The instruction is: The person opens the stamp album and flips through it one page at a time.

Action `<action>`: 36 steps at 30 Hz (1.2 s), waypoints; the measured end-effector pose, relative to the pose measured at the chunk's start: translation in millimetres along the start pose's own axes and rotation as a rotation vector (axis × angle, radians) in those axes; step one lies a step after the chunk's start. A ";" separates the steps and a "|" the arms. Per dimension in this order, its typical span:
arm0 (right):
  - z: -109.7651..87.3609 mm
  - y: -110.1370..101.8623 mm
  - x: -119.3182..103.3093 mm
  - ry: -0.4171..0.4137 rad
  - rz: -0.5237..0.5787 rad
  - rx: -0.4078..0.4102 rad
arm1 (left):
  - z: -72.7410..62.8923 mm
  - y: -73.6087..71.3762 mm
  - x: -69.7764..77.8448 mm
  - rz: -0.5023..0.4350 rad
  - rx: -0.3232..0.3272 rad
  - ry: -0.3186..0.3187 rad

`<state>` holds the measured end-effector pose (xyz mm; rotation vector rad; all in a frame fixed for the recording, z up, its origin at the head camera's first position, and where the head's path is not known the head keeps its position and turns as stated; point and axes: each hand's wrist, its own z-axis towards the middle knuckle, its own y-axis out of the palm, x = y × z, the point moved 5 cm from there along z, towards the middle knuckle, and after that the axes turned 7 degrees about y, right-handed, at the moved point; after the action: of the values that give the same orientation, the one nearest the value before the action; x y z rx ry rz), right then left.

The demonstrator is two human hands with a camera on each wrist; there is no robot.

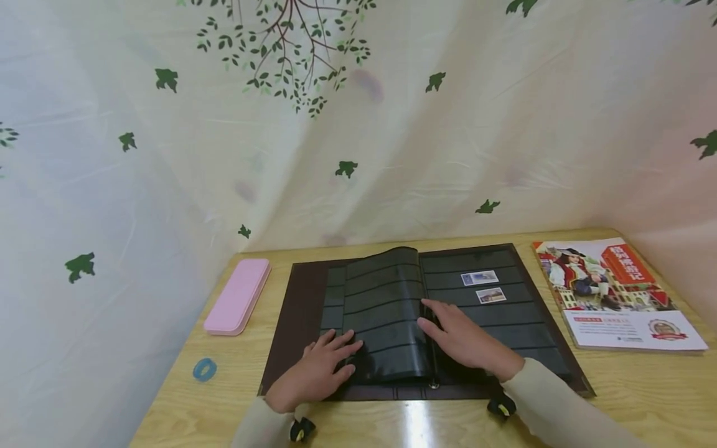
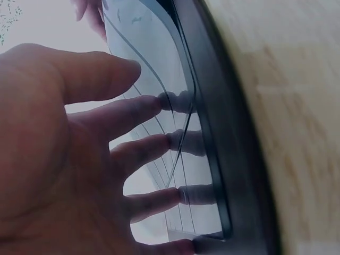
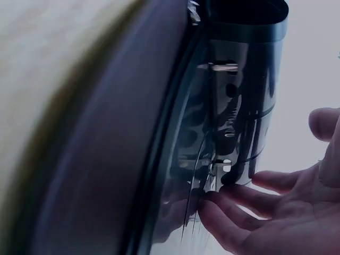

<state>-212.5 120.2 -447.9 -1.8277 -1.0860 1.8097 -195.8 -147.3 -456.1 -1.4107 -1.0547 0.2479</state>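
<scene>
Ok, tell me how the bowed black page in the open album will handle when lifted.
The black page will probably flex rather than stay stiff, since it lies in a bowed curve. It may feel slick, judging by the glossy highlights along its bend. It would likely swing rather than slide free, as metal fittings seem to hold its inner edge.

Table (image 1: 179, 410): pale yellowish wood grain. Album (image 1: 386, 305), dark-covered, lies open on it; taken as clock centre. Bright glare streak (image 1: 417, 426) on the wood at 6 o'clock. Case (image 1: 238, 295), pink, round-cornered, just past 9 o'clock, apart from the album, long axis running 7 to 1. Ring (image 1: 197, 370), blue, between 8 and 9, near the case. Book (image 1: 610, 298), bright cover upward, just short of 3 o'clock, just beside the album.
</scene>
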 end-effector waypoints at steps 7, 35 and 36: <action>-5.1 4.1 3.6 0.017 -0.025 -0.041 | -1.9 0.0 1.3 -0.019 -0.014 0.011; -11.2 7.0 1.8 -0.067 0.078 -0.102 | -7.3 -1.3 -6.5 0.008 0.007 0.025; -11.0 6.6 2.1 -0.061 0.083 -0.096 | -7.2 -1.3 -6.6 0.011 0.006 0.025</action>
<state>-200.4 120.4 -452.6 -1.9100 -1.1535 1.9019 -194.9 -157.1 -456.7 -1.4108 -1.0248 0.2407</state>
